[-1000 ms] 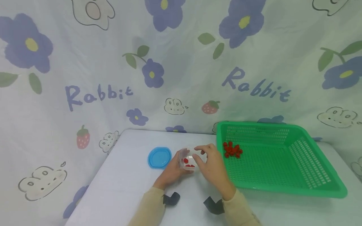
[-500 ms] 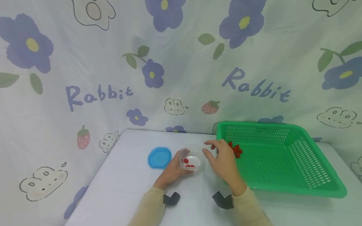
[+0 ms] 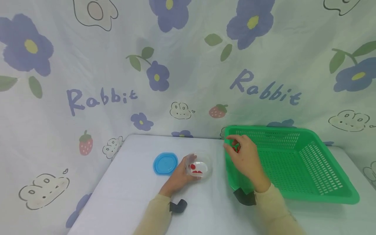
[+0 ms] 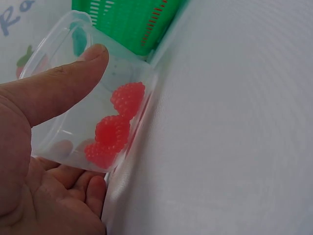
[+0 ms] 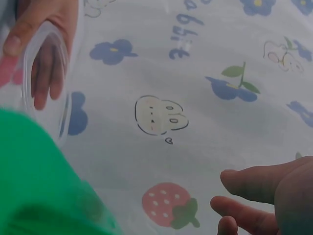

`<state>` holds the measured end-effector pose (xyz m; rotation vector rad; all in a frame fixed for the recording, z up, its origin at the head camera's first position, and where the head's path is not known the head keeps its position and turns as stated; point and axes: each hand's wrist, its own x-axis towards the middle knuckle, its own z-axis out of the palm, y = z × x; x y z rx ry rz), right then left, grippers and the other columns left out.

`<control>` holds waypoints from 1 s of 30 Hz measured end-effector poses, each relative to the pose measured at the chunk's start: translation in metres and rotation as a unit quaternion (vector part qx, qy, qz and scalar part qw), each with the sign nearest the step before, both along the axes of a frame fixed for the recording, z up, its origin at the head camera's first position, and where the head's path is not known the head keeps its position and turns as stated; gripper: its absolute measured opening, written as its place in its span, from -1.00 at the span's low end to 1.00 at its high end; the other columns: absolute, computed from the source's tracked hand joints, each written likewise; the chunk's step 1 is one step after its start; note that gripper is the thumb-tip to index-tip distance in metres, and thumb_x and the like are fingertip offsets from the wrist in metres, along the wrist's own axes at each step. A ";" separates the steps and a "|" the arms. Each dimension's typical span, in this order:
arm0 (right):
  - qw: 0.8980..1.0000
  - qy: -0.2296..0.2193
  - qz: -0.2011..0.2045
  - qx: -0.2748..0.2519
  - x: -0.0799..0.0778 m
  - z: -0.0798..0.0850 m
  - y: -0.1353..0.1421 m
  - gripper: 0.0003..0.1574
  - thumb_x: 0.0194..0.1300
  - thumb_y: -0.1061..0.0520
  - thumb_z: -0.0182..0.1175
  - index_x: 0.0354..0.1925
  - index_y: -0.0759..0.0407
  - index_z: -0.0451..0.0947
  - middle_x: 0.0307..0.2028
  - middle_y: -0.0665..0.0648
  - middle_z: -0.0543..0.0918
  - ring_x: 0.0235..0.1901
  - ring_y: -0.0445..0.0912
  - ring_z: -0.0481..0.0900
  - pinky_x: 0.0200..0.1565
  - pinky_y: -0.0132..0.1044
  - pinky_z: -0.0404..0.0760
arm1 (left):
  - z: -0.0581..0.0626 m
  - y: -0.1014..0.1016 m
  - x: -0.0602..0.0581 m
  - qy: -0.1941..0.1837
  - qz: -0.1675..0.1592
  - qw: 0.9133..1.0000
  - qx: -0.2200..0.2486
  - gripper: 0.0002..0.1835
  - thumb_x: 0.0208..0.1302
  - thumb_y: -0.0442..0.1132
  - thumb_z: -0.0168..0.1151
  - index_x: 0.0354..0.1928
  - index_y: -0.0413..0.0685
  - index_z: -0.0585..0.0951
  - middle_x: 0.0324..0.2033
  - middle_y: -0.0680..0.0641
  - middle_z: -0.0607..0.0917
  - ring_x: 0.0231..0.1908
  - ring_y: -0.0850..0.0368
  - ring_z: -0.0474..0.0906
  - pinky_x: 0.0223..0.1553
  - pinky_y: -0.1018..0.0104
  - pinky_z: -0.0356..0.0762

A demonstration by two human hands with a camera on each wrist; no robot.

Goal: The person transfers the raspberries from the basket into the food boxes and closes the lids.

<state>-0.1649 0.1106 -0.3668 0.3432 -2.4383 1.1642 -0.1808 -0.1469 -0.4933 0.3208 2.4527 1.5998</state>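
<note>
A left hand (image 3: 180, 176) is clasping a cup (image 3: 203, 164) of 3 raspberries (image 4: 112, 133) between thumb and fingers; the right hand (image 3: 246, 160), fingertips apart, is hovering over red berries (image 3: 238, 149) in a green basket (image 3: 318, 196).

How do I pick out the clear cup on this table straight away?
On the white table, look left of the green basket. There the left hand grips the clear cup. Unlike the blue lid beside it, it is see-through and holds three red berries.
</note>
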 end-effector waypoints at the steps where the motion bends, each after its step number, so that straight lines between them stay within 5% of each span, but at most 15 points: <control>1: 1.000 -0.004 -0.001 0.001 -0.001 0.002 0.002 -0.72 0.31 0.21 0.32 -0.03 0.27 0.67 -0.37 0.16 0.53 -0.49 -0.07 0.40 -0.38 -0.21 0.40 | 0.000 0.000 0.000 0.000 -0.001 1.000 -0.001 -0.04 0.11 -0.09 0.55 0.51 0.17 0.21 0.42 0.08 0.39 0.46 -0.06 0.18 0.39 -0.31 0.13; 17: 0.996 -0.047 -0.019 0.076 -0.026 0.012 0.043 -0.63 0.40 0.13 0.23 0.05 0.36 0.63 -0.28 0.30 0.61 -0.71 -0.12 0.19 -0.52 -0.21 0.27 | 0.003 0.001 0.002 -0.002 0.009 1.000 -0.016 -0.03 0.10 -0.06 0.54 0.51 0.21 0.22 0.41 0.14 0.39 0.46 -0.03 0.17 0.37 -0.31 0.16; 30: 0.987 -0.117 -0.011 0.109 -0.046 0.005 0.067 -0.54 0.46 0.06 0.16 0.09 0.42 0.59 -0.13 0.42 0.65 -0.36 0.13 0.58 -0.30 0.01 0.54 | 0.003 0.001 0.002 -0.010 0.012 1.000 -0.013 -0.02 0.11 -0.06 0.54 0.52 0.21 0.20 0.43 0.10 0.37 0.47 -0.05 0.15 0.38 -0.34 0.12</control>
